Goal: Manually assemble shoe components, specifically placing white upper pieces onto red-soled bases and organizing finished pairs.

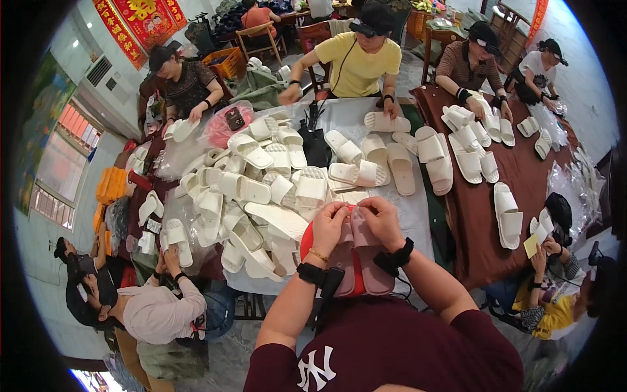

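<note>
In front of my chest lies a pair of mauve slippers, the left slipper [341,262] and the right slipper [375,271] side by side. A red object [305,243] shows beneath and between them. At their far ends, my left hand [330,227] and my right hand [381,224] meet closely, both with fingers pinched. Whatever is between the fingertips is too small to make out. Just beyond my hands is a big heap of white slippers [255,189] on the pale-covered table [415,225]. Dark bands with devices sit on both my wrists.
Across the table a person in yellow [366,62] touches a white slipper [386,122]. A black device [317,140] and a pink bag [225,124] lie beyond the heap. More people handle white slippers at the left and at the brown-covered table [470,215] on the right.
</note>
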Available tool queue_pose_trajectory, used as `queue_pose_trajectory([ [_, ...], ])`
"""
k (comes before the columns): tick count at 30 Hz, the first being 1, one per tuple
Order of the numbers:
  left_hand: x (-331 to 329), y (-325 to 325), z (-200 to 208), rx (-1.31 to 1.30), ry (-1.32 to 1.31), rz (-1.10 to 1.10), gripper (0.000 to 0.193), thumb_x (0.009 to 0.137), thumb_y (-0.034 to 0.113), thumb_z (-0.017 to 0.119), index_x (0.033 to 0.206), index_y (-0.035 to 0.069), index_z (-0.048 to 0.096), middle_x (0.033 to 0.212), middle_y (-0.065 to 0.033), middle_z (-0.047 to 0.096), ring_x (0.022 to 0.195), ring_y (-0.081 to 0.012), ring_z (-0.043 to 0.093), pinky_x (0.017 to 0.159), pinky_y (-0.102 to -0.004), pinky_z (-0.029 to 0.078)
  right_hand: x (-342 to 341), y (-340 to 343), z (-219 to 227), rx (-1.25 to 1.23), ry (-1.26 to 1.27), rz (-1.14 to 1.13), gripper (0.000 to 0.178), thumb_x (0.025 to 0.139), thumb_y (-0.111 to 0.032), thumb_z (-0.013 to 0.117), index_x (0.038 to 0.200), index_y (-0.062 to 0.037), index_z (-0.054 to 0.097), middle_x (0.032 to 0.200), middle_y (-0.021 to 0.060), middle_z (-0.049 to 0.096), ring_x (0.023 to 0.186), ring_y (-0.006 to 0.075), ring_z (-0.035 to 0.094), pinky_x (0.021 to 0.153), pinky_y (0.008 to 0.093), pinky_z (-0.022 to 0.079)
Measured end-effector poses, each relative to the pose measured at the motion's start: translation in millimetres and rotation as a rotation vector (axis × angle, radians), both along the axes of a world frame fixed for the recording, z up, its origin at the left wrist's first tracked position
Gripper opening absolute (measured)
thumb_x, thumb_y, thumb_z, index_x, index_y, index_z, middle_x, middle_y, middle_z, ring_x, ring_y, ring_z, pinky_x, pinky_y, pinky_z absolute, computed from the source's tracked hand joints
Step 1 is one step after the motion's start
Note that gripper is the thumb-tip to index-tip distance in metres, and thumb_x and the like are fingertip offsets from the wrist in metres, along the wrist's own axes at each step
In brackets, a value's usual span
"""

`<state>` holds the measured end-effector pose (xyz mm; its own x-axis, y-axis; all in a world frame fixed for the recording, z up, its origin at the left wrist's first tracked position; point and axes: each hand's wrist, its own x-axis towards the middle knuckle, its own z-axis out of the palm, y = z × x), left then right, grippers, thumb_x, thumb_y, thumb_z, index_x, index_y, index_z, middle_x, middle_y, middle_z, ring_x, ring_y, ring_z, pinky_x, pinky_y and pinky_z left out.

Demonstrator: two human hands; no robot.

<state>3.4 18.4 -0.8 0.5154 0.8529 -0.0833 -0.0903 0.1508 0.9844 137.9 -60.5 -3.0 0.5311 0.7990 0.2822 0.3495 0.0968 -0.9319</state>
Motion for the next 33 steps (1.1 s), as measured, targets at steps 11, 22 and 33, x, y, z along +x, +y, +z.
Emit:
queue_pose_trajectory([
  [11,-4.2,2.2,-14.3,0.086,0.032,0.041,0.019,0.093,0.015,0.057,0.095,-0.001,0.066,0.075,0.0003,0.063,0.062,-0.0049,0.053,0.058,-0.0195,0.044,-4.2,-2.9,7.8,0.006,-0.146,0.013,0.008,0.076,-0.004,0.065,0.083,-0.0028,0.068,0.075,0.0125,0.062,0.068,0.0236,0.062,0.061,0.0308,0.048],
  [22,-3.3,0.7,-11.6,0.004,-0.048,0.051,0.017,0.094,0.013,0.054,0.092,-0.001,0.064,0.075,0.0019,0.061,0.062,-0.0033,0.051,0.056,-0.0175,0.041,-4.2,-2.4,3.7,0.004,-0.182,0.026,0.005,0.074,-0.006,0.063,0.077,-0.005,0.067,0.073,0.013,0.062,0.065,0.0286,0.061,0.059,0.0348,0.048],
  [33,-8.3,5.2,-19.9,0.409,0.227,0.062,0.02,0.088,0.018,0.059,0.086,0.001,0.067,0.074,-0.0104,0.066,0.067,-0.021,0.062,0.062,-0.0316,0.048,-6.2,3.1,-2.2,0.017,-0.116,0.063,0.005,0.077,-0.005,0.064,0.08,-0.0013,0.067,0.075,0.0134,0.062,0.066,0.0248,0.06,0.061,0.0327,0.048],
])
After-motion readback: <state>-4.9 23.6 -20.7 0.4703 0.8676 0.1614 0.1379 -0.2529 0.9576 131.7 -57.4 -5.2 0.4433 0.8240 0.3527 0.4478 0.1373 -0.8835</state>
